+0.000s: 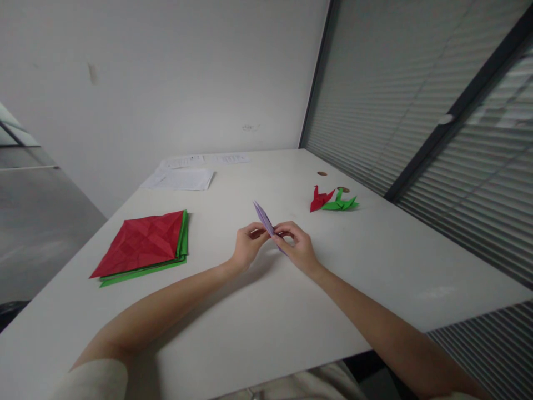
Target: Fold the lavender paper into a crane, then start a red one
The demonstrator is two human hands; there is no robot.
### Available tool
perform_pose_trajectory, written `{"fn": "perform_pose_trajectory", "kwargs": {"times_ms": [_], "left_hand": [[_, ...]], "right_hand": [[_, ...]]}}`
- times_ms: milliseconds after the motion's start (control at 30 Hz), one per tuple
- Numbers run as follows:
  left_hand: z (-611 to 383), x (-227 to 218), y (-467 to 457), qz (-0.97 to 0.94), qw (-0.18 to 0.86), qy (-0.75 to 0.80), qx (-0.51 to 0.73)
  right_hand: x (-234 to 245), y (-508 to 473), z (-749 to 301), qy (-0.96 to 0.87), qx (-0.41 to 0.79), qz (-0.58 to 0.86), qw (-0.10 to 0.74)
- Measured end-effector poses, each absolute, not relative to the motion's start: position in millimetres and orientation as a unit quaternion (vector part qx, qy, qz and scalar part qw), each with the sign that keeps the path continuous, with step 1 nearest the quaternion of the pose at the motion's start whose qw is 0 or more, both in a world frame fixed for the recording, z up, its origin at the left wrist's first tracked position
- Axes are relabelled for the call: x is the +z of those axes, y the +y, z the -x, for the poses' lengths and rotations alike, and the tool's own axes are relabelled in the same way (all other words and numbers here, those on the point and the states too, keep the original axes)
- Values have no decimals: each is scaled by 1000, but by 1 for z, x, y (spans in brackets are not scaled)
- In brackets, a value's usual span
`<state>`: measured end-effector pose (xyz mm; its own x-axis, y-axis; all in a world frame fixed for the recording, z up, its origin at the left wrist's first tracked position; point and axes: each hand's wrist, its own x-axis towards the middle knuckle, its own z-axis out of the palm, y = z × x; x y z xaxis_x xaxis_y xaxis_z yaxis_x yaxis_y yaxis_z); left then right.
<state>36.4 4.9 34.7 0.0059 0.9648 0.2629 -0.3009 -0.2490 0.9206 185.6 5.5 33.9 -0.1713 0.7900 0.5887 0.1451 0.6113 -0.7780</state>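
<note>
Purple paper (263, 215), folded into a narrow, pointed piece, is held tilted above the white table (258, 339) at the middle of the frame. The left hand (249, 244) and the right hand (298, 245) each pinch its lower part between thumb and fingers. Its folding looks well under way but not complete; how many folds remain cannot be told from this edge-on view. Right of centre, a red figure (319, 198) and a green figure (341, 203) look finished. At left, a creased red sheet (145, 239) tops a pile of green sheets (184, 236), open and not shaped into figures. White papers (183, 179) at upper left carry print too small to read; faint wall marks (250, 128) at upper centre are illegible, and no brand shows.
</note>
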Motion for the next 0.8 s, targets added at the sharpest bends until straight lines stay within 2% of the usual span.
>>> {"fn": "perform_pose_trajectory", "kwargs": {"times_ms": [300, 800], "left_hand": [[-36, 32, 7, -493, 500, 355, 617], [-36, 36, 3, -494, 539, 333, 595]], "right_hand": [[39, 1, -187, -732, 227, 346, 541], [40, 3, -190, -726, 222, 343, 553]]}}
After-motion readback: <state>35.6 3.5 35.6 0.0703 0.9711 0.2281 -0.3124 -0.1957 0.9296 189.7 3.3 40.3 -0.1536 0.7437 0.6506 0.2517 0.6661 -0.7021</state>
